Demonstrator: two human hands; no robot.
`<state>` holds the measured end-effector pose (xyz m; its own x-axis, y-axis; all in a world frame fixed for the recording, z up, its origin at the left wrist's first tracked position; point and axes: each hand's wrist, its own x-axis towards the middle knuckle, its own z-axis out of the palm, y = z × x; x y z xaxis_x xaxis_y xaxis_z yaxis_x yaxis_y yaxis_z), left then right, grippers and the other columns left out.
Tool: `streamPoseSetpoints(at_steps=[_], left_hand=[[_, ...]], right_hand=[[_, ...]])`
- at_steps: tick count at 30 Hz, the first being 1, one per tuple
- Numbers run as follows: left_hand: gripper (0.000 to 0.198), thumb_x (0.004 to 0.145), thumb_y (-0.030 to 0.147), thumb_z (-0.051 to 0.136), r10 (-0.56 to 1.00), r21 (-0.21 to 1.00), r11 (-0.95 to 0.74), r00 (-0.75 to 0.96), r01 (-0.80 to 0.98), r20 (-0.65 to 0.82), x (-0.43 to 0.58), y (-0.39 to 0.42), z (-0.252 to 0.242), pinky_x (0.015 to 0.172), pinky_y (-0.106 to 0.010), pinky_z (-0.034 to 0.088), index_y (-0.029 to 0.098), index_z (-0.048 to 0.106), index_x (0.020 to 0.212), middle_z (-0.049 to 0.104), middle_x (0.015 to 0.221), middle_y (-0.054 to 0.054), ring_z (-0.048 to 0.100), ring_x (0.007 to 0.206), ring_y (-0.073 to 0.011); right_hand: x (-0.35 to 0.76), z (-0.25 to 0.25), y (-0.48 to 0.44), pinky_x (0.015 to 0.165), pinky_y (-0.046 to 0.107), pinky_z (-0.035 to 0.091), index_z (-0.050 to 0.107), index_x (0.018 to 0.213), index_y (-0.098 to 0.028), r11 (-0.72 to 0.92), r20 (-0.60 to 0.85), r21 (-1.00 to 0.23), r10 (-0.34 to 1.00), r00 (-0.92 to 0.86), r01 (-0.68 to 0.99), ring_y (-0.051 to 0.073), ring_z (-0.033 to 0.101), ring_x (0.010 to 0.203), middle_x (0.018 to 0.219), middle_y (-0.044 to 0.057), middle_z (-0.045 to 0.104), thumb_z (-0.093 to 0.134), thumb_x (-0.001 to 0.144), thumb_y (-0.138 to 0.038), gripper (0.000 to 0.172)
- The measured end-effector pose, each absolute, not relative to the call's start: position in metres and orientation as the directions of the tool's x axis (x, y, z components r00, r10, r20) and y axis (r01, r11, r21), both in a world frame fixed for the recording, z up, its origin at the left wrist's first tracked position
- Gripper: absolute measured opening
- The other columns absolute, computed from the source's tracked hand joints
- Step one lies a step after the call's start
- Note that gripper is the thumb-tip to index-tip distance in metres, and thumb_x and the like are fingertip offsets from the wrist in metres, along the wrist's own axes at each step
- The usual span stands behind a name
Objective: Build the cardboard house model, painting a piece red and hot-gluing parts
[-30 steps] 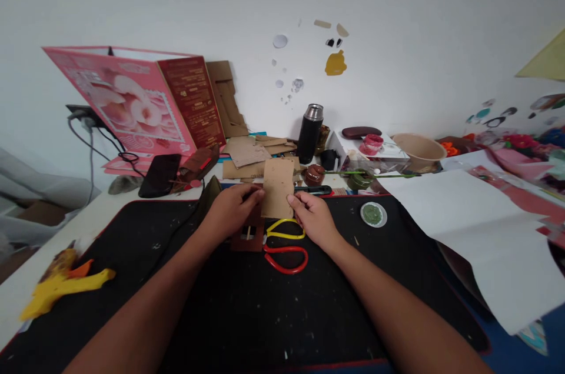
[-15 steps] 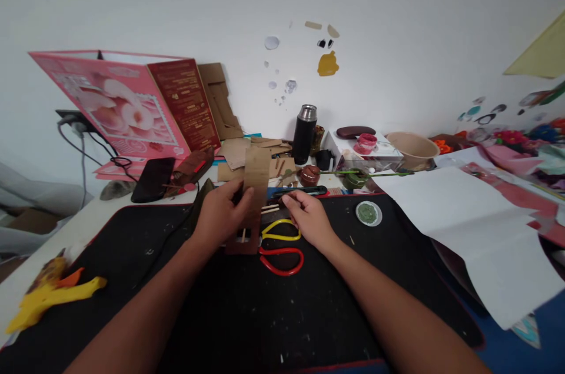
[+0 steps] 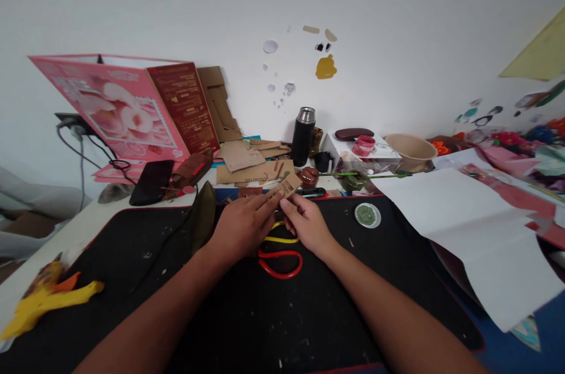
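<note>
Over the black mat [image 3: 247, 327], both my hands meet at a brown cardboard strip [image 3: 290, 184], tilted up to the right. My left hand [image 3: 247, 222] is closed round its lower part, fingers laid across it. My right hand [image 3: 309, 224] pinches at the strip's near edge; whether a small piece is also in those fingertips is hidden. Just below the hands lie scissors [image 3: 282, 273] with one yellow and one red handle loop; their blades are covered. A dark green leaf-shaped piece [image 3: 203, 218] stands left of my left hand.
Behind are cardboard scraps [image 3: 241, 159], a black thermos [image 3: 303, 139], a brown jar [image 3: 308, 176] and a green jar [image 3: 353, 180]. A small dish of green stuff [image 3: 367, 215] and white paper [image 3: 459, 227] are right; a yellow glue gun [image 3: 53, 297] and phone [image 3: 152, 183] left.
The cardboard strip has swung from upright to a slant and come down to the right. My left hand has moved right with it, against my right hand. The pale sticks are now hidden.
</note>
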<state>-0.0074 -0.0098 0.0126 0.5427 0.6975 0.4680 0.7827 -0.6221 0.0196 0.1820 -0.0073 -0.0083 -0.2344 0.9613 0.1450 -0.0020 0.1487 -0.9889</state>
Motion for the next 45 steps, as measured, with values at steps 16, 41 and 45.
streamPoseSetpoints(at_steps=[16, 41, 45], left_hand=[[0.037, 0.105, 0.037, 0.051, 0.798, 0.450, -0.510, 0.209, 0.733, 0.565, -0.019, -0.005, 0.026, 0.096, -0.040, 0.057, 0.019, 0.073, 0.129, 0.078, 0.114, -0.012, 0.071, 0.107, -0.0268], [0.057, 0.072, 0.072, 0.077, 0.993, 0.969, 0.022, 0.111, 0.246, -0.051, -0.024, 0.003, 0.035, 0.071, -0.035, 0.060, 0.018, 0.080, 0.090, 0.079, 0.085, -0.006, 0.072, 0.078, -0.0249], [0.060, 0.070, 0.074, 0.078, 0.992, 0.971, 0.028, 0.114, 0.239, -0.057, -0.025, 0.003, 0.034, 0.072, -0.036, 0.061, 0.018, 0.080, 0.090, 0.081, 0.088, -0.008, 0.073, 0.081, -0.0262]], right_hand=[[0.187, -0.002, -0.003, 0.045, 0.024, 0.037, 0.050, 0.071, -0.024, 0.127, 0.122, -0.992, 0.981, -0.149, 0.020, 0.012, 0.046, 0.045, 0.053, -0.005, 0.051, 0.060, 0.094, -0.073, 0.055], [0.185, -0.007, -0.002, 0.046, 0.025, 0.035, 0.056, 0.076, -0.024, 0.114, 0.105, -0.993, 0.975, -0.196, 0.031, 0.013, 0.045, 0.046, 0.054, -0.006, 0.049, 0.063, 0.091, -0.075, 0.054], [0.185, -0.008, -0.002, 0.046, 0.025, 0.035, 0.056, 0.076, -0.024, 0.111, 0.102, -0.993, 0.977, -0.187, 0.038, 0.013, 0.044, 0.046, 0.054, -0.006, 0.049, 0.064, 0.090, -0.076, 0.055]])
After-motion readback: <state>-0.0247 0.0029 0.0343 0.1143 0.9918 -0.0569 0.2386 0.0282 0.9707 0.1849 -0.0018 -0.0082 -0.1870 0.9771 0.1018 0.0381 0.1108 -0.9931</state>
